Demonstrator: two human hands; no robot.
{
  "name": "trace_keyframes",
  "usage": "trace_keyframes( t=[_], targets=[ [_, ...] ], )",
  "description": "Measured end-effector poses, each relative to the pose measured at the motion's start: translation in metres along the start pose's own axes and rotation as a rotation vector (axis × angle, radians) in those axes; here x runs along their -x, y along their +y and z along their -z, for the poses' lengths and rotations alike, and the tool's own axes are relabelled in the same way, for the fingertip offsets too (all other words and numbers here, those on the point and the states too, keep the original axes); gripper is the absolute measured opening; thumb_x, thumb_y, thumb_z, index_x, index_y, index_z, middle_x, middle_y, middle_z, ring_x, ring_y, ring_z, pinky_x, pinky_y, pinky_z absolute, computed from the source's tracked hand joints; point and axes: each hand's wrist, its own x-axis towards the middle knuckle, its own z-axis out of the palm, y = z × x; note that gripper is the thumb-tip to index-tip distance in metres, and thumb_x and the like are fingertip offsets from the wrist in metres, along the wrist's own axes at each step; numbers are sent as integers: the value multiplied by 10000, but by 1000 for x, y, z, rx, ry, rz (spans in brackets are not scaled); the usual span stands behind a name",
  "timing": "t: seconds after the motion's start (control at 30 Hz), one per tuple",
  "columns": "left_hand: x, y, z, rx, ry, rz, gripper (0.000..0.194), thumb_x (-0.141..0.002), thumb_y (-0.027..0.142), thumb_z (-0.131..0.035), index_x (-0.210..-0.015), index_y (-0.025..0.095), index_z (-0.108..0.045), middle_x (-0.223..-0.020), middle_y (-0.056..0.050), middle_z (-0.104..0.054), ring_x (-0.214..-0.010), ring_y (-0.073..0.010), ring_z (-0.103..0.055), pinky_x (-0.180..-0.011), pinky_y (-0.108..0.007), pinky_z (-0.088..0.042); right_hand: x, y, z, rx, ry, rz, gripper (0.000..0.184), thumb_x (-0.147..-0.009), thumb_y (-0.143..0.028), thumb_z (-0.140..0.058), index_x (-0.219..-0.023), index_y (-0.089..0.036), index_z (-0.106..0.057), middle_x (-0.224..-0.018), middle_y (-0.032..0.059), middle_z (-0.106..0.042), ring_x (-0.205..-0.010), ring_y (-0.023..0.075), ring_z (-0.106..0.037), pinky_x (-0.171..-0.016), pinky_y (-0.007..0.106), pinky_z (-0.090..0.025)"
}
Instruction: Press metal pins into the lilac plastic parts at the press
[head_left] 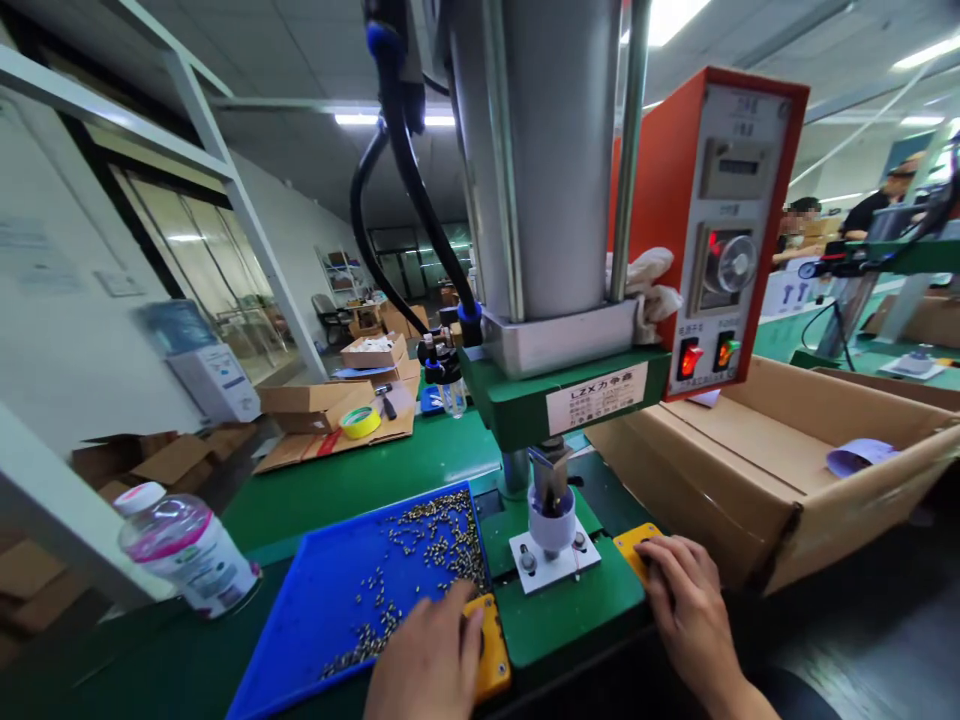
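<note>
My left hand point(429, 660) lies flat on a yellow button box point(495, 650) at the press's front left, fingers together, holding nothing. At the front right, my right hand point(686, 590) rests with fingers spread on a second yellow button box point(634, 545). Between them a white cup-shaped fixture point(553, 520) sits on a white plate point(555, 562) under the press ram point(551, 470). A blue tray point(330, 600) left of the fixture holds several small metal parts point(442, 540).
The green-and-grey press point(555, 390) carries an orange control box point(712, 220) with lit switches. An open cardboard box point(795, 450) stands to the right, a plastic bottle point(187, 550) at left. Cardboard boxes and yellow tape point(360, 421) lie behind. People work at far right.
</note>
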Motion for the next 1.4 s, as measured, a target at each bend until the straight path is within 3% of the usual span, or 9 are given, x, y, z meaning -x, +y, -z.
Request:
trace_keyframes(
  t=[0.1, 0.27, 0.53, 0.8, 0.93, 1.03, 1.13, 1.23, 1.4],
  targets=[
    [-38, -1, 19, -72, -69, 36, 373, -911, 227, -284, -1088, 198, -611, -1001, -112, -711, -969, -255, -654, -815, -386, -486, 1, 0, -2, 11, 5, 4, 207, -920, -206, -422, -1050, -218, -583, -1061, 87, -603, -1009, 269, -506, -860, 463, -423],
    [-75, 5, 7, -86, -187, -12, 293, -812, 111, -381, -867, 145, -667, -970, -173, -717, -930, -239, -681, -758, -325, -476, 0, 0, -7, 69, 28, 30, 258, -904, -169, -409, -1121, -216, -540, -1112, 97, -560, -1036, 264, -502, -874, 456, -405],
    [-74, 3, -16, 24, -137, 55, 263, -798, 102, -370, -811, 188, -618, -965, -120, -719, -943, -245, -663, -713, -325, -430, -7, -7, -11, 195, 121, 8, 314, -932, -214, -372, -1231, -206, -466, -1143, 108, -549, -1041, 248, -542, -870, 425, -413],
    [-69, 1, -19, 151, -38, 81, 279, -829, 136, -339, -824, 233, -600, -950, -62, -715, -937, -213, -644, -723, -302, -397, -13, -14, -6, 203, 150, -84, 344, -908, -255, -402, -1246, -215, -450, -1126, 114, -587, -1032, 289, -584, -894, 523, -414],
    [-72, 0, -19, 161, -48, 85, 265, -833, 142, -347, -818, 227, -598, -936, -69, -718, -906, -211, -647, -706, -293, -390, -26, -34, 1, 13, 102, -128, 380, -899, -284, -463, -1275, -265, -420, -1191, 96, -566, -1106, 281, -563, -909, 491, -454],
    [-75, -3, -21, 176, -66, 90, 260, -843, 166, -344, -802, 232, -593, -896, -63, -720, -869, -207, -652, -683, -286, -390, -53, -62, 5, -243, 13, -169, 426, -900, -290, -487, -1311, -293, -373, -1297, 79, -517, -1205, 248, -518, -973, 436, -459],
    [-78, -8, -25, 208, -92, 97, 244, -844, 171, -355, -809, 234, -588, -909, -58, -717, -892, -206, -646, -724, -285, -396, -85, -89, 1, -484, -151, -171, 652, -834, -243, -568, -1404, -297, -256, -1374, 72, -480, -1266, 234, -480, -1041, 413, -419],
    [-81, -13, -29, 221, -89, 114, 228, -836, 143, -367, -853, 231, -576, -950, -57, -710, -936, -203, -633, -768, -280, -395, -103, -106, -10, -637, -259, -234, 788, -748, -167, -609, -1432, -293, -238, -1261, 55, -584, -1158, 229, -564, -989, 390, -455],
    [-82, -18, -34, 256, -86, 137, 190, -852, 155, -373, -851, 226, -550, -925, -59, -700, -887, -199, -625, -731, -273, -382, -101, -119, -30, -889, -57, -270, 790, -711, -132, -614, -1398, -307, -266, -1213, 25, -607, -1056, 176, -611, -893, 275, -491]
  ],
)
